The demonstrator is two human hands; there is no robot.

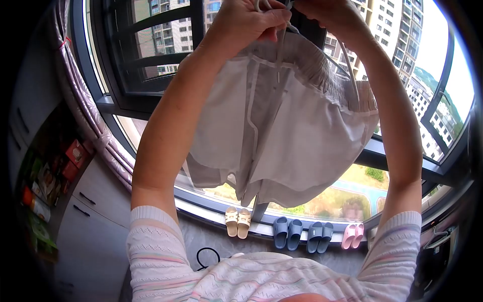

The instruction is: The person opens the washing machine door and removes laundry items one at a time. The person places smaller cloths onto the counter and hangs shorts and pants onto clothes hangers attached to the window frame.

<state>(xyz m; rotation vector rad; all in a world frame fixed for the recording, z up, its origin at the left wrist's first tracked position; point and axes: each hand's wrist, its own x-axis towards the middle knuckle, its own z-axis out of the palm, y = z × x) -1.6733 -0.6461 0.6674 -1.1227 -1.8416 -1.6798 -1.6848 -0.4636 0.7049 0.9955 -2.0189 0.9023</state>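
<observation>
A pair of light grey shorts with a gathered elastic waistband hangs in front of me at the window, waist up and legs down. My left hand is closed at the top of it, thumb and fingers pinching a pale drawstring whose end dangles over the front. Close beside it, my right hand has its fingers bent in; the upper frame edge cuts it off and hides what it grips. A thin pale strip runs down to the right side of the waistband; whether it is cord or hanger I cannot tell.
Beige slippers, two pairs of dark blue slippers and pink slippers stand along the window sill. A tied curtain and a drawer cabinet are at left. Tall buildings show outside the dark window frame.
</observation>
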